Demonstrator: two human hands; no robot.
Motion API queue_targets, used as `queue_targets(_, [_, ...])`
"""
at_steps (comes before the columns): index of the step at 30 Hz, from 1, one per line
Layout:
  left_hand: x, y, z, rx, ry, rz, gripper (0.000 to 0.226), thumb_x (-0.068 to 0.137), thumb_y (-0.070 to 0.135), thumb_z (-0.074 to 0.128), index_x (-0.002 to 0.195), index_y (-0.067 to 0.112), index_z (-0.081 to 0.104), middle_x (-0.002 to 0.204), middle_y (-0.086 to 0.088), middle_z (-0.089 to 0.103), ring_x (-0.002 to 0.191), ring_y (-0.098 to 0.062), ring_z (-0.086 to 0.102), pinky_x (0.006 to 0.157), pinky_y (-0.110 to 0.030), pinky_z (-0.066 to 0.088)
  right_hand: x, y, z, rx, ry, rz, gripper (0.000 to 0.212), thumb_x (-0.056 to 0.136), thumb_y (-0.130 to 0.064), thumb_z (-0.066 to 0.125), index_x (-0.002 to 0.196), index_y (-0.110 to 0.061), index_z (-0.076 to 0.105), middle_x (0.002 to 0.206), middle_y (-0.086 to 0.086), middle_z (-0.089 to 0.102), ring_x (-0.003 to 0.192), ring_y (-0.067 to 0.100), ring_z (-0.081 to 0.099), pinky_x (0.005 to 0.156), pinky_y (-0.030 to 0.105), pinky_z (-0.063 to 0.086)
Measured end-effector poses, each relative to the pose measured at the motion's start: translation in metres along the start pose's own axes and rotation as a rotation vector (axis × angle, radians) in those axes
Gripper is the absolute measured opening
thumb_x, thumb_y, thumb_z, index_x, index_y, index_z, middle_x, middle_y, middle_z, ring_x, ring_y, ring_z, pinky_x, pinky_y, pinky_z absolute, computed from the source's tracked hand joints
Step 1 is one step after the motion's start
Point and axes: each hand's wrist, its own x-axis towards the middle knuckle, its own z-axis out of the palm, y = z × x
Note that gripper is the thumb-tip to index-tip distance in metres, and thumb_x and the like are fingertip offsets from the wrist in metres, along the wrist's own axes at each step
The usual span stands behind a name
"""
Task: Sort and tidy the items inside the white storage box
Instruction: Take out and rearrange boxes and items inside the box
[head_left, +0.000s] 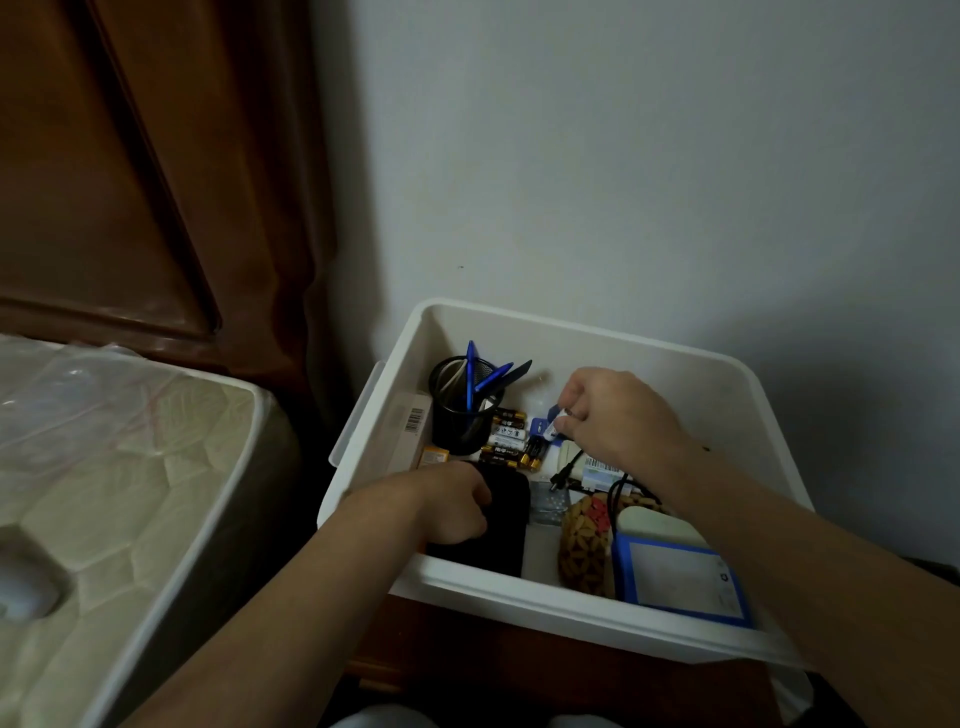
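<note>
Against the pale wall, on a dark wooden stand beside the mattress (130, 467), sits the white storage box (587, 605), with both hands reaching into it. Near its middle the right hand (618, 415) pinches a small blue-and-white item (545, 427) between thumb and fingertips; what exactly it is cannot be made out, though it looks light and rigid, so a fingertip pinch should hold it. Just at its 9 o'clock lie the loose batteries (506, 439), smooth cylinders that would likely roll and slip; they are probably best gathered several at once. At 10 o'clock in the box stands the black mesh pen cup (465, 410) with blue pens, stiff but easy to tip, so gripping its wall seems wise. At 7 o'clock the left hand (457, 501) is curled on a black pouch (501, 525), which looks soft and should take a grasp anywhere. A black cable (621, 488), limp and prone to snagging, trails past a patterned round object (584, 545) and a blue-edged box (680, 582) at 5 o'clock.
</note>
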Motion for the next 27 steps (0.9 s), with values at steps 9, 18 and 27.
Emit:
queue_targets(9, [0.006, -0.003, 0.001, -0.001, 0.012, -0.012, 0.051, 0.104, 0.021, 0.058, 0.154, 0.023, 0.049, 0.157, -0.002, 0.049, 0.143, -0.021, 0.047, 0.112, -0.029, 0.037, 0.014, -0.007, 0.022, -0.249, -0.164, 0.085, 0.009, 0.094, -0.029, 0.073, 0.095, -0.024, 0.080, 0.094, -0.003, 0.077, 0.089, 0.021, 0.072, 0.082, 0.036, 0.063])
queue_targets(18, [0.005, -0.003, 0.001, -0.022, 0.024, -0.012, 0.048, 0.104, 0.018, 0.058, 0.151, 0.024, 0.053, 0.155, 0.000, 0.052, 0.141, -0.020, 0.049, 0.108, -0.026, 0.037, 0.021, -0.006, 0.035, -0.287, -0.162, 0.113, 0.023, 0.097, -0.036, 0.069, 0.082, -0.019, 0.068, 0.086, 0.003, 0.071, 0.084, 0.024, 0.070, 0.067, 0.028, 0.051])
queue_targets(27, [0.003, -0.002, 0.001, -0.022, 0.015, -0.016, 0.048, 0.104, 0.019, 0.059, 0.151, 0.024, 0.052, 0.156, 0.000, 0.051, 0.142, -0.020, 0.048, 0.112, -0.029, 0.037, 0.010, -0.007, 0.037, -0.385, -0.178, -0.087, 0.014, 0.092, -0.034, 0.074, 0.104, -0.032, 0.080, 0.107, -0.006, 0.075, 0.103, 0.019, 0.067, 0.076, 0.031, 0.056])
